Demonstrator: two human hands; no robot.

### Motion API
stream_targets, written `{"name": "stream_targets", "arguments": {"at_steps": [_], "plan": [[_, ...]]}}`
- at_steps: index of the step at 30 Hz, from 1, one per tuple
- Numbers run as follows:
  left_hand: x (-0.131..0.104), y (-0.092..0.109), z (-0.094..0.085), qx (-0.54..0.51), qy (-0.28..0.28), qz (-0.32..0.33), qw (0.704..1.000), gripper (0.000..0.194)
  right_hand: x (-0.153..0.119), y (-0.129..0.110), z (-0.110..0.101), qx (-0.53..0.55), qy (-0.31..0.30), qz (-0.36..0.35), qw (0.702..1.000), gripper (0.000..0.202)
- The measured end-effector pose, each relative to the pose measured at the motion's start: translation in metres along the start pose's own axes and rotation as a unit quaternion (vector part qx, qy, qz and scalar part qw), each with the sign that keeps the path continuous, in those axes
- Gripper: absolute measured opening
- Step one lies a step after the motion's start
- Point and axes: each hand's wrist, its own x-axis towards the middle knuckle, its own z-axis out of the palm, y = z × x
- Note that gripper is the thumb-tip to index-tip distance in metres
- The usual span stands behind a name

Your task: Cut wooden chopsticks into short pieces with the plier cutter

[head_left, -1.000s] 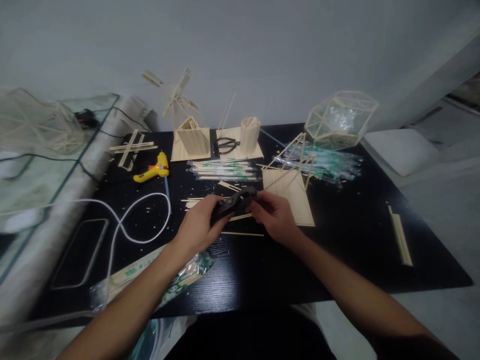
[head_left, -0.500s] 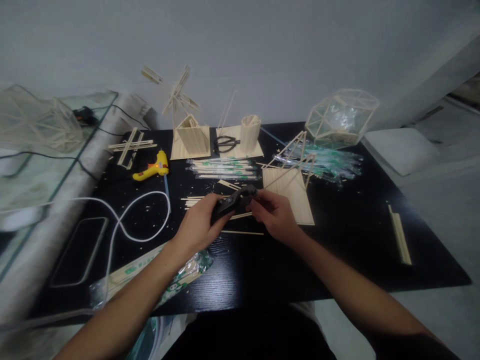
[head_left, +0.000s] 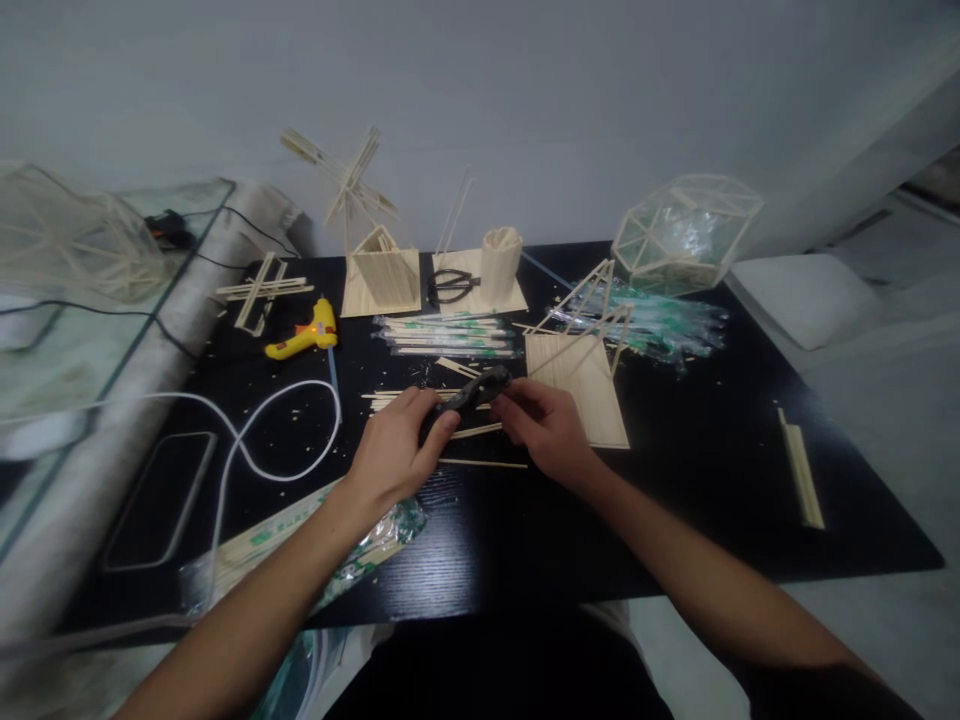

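My left hand (head_left: 401,440) is wrapped round a black pliers-like tool (head_left: 480,388), whose head points right and away from me. Its thumb lies along the near handle. Close against the tool's head, my right hand (head_left: 546,425) is closed in a pinch; what its fingertips hold is hidden or too small to name. Beneath the tool lie loose thin wooden sticks (head_left: 480,431), with a single stick (head_left: 484,464) nearer to me. Just beyond my right hand stands a flat wooden base (head_left: 581,385) with a stick frame (head_left: 592,300) on it.
A yellow glue gun (head_left: 304,332) and white cable (head_left: 274,385) are at left, near a phone-like dark slab (head_left: 161,500). Stick bundles in plastic (head_left: 446,336) lie mid-table. Behind stand a windmill model (head_left: 382,270), a round stick cup (head_left: 500,270) and black scissors (head_left: 452,286).
My left hand has closed further on the tool, its thumb now higher on the handle and the tool looking narrower. My right hand stays almost in place.
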Motion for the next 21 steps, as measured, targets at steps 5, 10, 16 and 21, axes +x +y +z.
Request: {"name": "stream_targets", "arguments": {"at_steps": [5,10,16,21], "plan": [[0.0002,0.0047,-0.0013,0.018,0.008,-0.019,1.000,0.047,0.0005,0.0001,0.0006,0.008,-0.008,0.016,1.000,0.035],[0.0009,0.0052,-0.0002,0.023,0.005,-0.031,0.999,0.049,0.0013,0.0026,0.0010,0.028,-0.007,0.025,0.999,0.035],[0.0008,0.0052,-0.0001,0.019,0.008,-0.039,0.999,0.053,0.0018,0.0042,0.0016,0.031,-0.005,0.030,0.999,0.031],[0.0003,0.0025,0.0004,0.018,0.007,-0.046,0.999,0.054,0.0015,0.0001,0.0030,0.031,-0.011,0.023,0.999,0.031]]}}
